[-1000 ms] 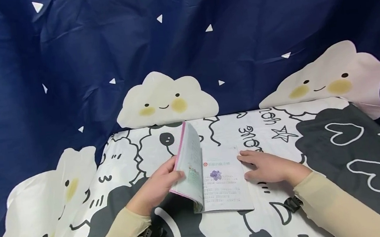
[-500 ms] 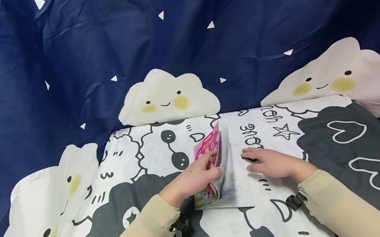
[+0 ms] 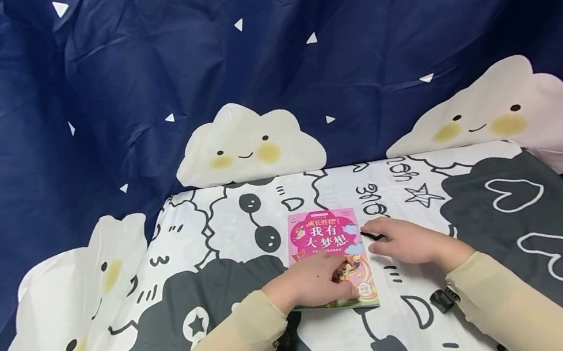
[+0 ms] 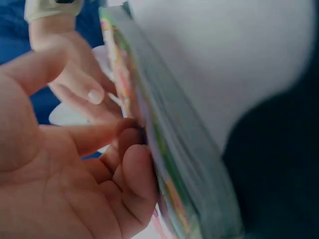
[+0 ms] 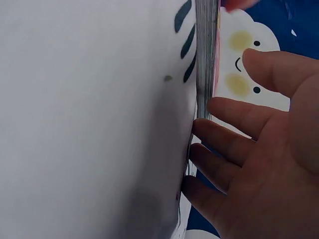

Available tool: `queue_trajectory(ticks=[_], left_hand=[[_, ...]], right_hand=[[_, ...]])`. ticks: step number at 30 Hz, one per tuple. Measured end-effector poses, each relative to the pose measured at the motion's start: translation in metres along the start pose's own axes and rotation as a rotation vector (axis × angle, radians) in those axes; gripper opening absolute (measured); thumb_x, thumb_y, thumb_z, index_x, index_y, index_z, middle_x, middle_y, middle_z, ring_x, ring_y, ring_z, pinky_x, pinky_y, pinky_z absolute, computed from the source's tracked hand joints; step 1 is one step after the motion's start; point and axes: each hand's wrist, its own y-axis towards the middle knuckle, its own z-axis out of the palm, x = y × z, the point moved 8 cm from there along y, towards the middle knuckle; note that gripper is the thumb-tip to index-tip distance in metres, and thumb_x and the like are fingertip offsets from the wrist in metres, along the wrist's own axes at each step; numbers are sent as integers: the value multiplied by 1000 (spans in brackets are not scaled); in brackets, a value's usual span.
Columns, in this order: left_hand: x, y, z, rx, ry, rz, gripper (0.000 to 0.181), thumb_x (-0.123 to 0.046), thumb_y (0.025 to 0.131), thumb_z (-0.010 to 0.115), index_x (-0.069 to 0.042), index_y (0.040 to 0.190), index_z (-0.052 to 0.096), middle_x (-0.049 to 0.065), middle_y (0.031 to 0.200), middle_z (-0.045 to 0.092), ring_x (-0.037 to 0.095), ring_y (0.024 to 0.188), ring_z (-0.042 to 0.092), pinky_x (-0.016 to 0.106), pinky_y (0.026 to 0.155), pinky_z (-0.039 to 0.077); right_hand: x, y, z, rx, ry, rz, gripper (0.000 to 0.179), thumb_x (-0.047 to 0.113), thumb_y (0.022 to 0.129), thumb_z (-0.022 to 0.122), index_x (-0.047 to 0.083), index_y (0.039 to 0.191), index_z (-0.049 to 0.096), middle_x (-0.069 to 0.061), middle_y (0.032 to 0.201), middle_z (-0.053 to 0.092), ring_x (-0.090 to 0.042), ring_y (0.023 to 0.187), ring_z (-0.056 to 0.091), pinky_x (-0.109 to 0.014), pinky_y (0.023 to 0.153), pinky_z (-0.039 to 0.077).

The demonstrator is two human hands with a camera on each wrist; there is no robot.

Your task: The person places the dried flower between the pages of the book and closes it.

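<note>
A pink softcover book (image 3: 325,231) with a cartoon cover and white Chinese characters lies closed, front cover up, on the patterned cloth. Over its lower left part lies my left hand (image 3: 314,282), fingertips on the cover and hiding some of the picture. In the left wrist view the fingers of the left hand (image 4: 75,169) are loosely bent against the cover, gripping nothing. My right hand (image 3: 409,244) rests beside the book's right edge, fingers spread. Seen from the right wrist, the fingertips of that hand (image 5: 249,159) touch the cloth by the page edges (image 5: 207,55).
The white and dark grey cloth (image 3: 487,244) with cartoon drawings covers the surface. A navy curtain (image 3: 267,49) with white triangles and smiling cloud shapes (image 3: 252,150) hangs behind and to the left. Dark wrist devices (image 3: 444,299) sit at the sleeves.
The book was open, its left part raised in the left hand. That hand swung the cover and pages over to the right, and the book is now closed. The right hand stayed nearly still.
</note>
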Motion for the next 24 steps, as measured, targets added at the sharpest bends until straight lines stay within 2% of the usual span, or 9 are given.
queue_trajectory(ticks=[3, 6, 10, 14, 16, 18, 21, 24], left_hand=[[-3, 1, 9, 29, 162, 14, 83, -60, 83, 72, -24, 154, 46, -1, 143, 53, 15, 127, 50, 34, 104, 44], [-7, 0, 14, 38, 270, 22, 91, -61, 81, 75, -27, 157, 39, 1, 147, 49, 18, 132, 47, 33, 105, 43], [-10, -2, 14, 28, 322, 38, 92, -61, 81, 77, -28, 158, 39, 1, 147, 49, 20, 132, 47, 34, 105, 43], [-10, -7, 6, 9, 365, 138, 89, -60, 80, 78, -30, 156, 42, -1, 141, 50, 17, 128, 47, 34, 104, 44], [-3, -11, 1, 5, 387, 181, 90, -62, 78, 79, -33, 155, 43, 0, 145, 47, 18, 132, 43, 38, 108, 41], [9, -16, -5, 13, 390, 189, 93, -66, 76, 78, -36, 156, 40, 2, 153, 40, 22, 140, 36, 44, 113, 35], [34, -25, -12, 37, 356, 121, 100, -70, 73, 77, -38, 158, 36, 6, 165, 25, 30, 151, 21, 52, 117, 26], [54, -33, -13, 45, 289, 52, 106, -71, 71, 78, -37, 160, 31, 10, 168, 16, 32, 152, 17, 50, 117, 28]], right_hand=[[2, 0, 3, 16, -19, -23, 52, 24, 98, 63, -1, 143, 55, -25, 143, 50, -45, 134, 45, -61, 107, 35], [3, 1, 5, 24, -53, -25, 54, 27, 97, 66, 1, 143, 56, -23, 141, 51, -43, 131, 48, -61, 106, 37], [4, 4, 7, 40, -107, -3, 64, 36, 93, 72, 3, 145, 54, -21, 142, 49, -41, 131, 48, -60, 105, 39], [4, 5, 11, 59, -167, 16, 81, 48, 87, 75, 4, 150, 48, -27, 151, 40, -46, 137, 41, -62, 106, 37], [3, 4, 12, 60, -176, 24, 89, 53, 85, 75, 4, 152, 45, -29, 155, 35, -49, 140, 36, -63, 106, 36], [3, 3, 13, 62, -170, 36, 95, 57, 82, 76, 4, 154, 42, -29, 157, 32, -49, 142, 33, -64, 107, 34], [3, 1, 14, 79, -167, 43, 103, 62, 80, 76, 4, 156, 39, -27, 158, 32, -48, 143, 31, -63, 108, 33], [3, 1, 15, 92, -186, 45, 106, 64, 79, 76, 3, 156, 37, -26, 158, 33, -46, 144, 31, -63, 109, 33]])
